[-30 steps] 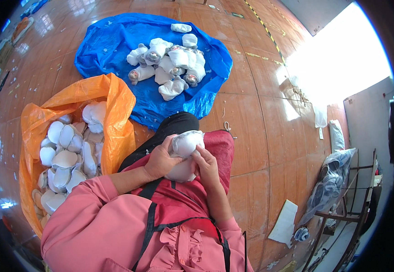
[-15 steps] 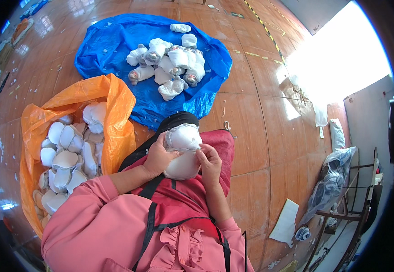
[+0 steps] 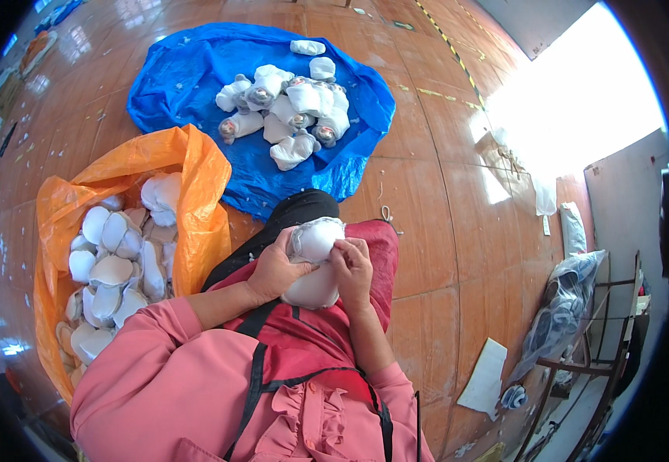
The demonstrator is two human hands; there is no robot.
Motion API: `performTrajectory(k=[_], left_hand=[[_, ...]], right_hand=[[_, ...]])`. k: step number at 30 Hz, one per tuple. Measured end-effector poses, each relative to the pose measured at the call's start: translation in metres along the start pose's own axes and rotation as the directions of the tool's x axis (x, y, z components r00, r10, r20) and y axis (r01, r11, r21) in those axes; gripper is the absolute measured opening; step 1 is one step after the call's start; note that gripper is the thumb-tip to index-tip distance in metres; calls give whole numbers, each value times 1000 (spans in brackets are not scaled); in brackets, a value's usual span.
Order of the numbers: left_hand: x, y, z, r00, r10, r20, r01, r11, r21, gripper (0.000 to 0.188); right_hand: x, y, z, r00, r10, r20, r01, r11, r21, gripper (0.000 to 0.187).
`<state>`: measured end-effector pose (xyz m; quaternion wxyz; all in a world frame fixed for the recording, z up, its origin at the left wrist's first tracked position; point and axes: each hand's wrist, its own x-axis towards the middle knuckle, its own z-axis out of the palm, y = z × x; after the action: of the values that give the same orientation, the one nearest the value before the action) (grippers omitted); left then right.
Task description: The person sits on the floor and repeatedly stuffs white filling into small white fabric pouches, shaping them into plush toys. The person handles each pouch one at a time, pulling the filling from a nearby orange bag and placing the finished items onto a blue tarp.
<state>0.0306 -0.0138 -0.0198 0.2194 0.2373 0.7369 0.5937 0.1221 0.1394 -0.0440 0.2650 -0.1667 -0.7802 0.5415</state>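
Over my lap, on the red apron [image 3: 373, 254], I hold a white stuffed plush piece [image 3: 311, 288], with a rounded top, a narrow middle and grey edging at its upper left. My left hand [image 3: 279, 268] wraps its left side, thumb across the narrow middle. At its right side my right hand [image 3: 352, 266] has thumb and fingers pinched together against the white cloth. Whether a thread or needle is between those fingertips is too small to see.
An orange sack [image 3: 203, 177] full of white and beige stuffed pieces stands at my left. Ahead lies a blue sheet [image 3: 184, 85] with a heap of white-and-grey plush pieces [image 3: 303, 98]. To the right are a white sheet [image 3: 484, 377], a clear plastic bag [image 3: 554, 308] and a metal frame [image 3: 611, 369].
The plush piece has tilted and its top has shifted slightly down and right. My right hand has risen a little along its side, its fingers more curled.
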Motion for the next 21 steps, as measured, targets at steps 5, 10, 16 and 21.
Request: performTrajectory(k=[5,10,16,21], left_hand=[[1,-1,-2,1000,0,22,-1,998,66,68],[7,-6,-2,999,15,-33,-8,981,194,64],[25,-3,-10,933,-358,28,296,723,-624,60],[21,-4,-3,962,-250,113,272,820,-504,61]], right_hand=[[-3,15,-3,987,2,160,5,999,-41,24],[4,6,-8,996,7,93,-2,998,-56,20],[1,-10,-16,917,386,95,-390,825,410,41],[-6,10,-1,876,462,139,-479,795,373,49]])
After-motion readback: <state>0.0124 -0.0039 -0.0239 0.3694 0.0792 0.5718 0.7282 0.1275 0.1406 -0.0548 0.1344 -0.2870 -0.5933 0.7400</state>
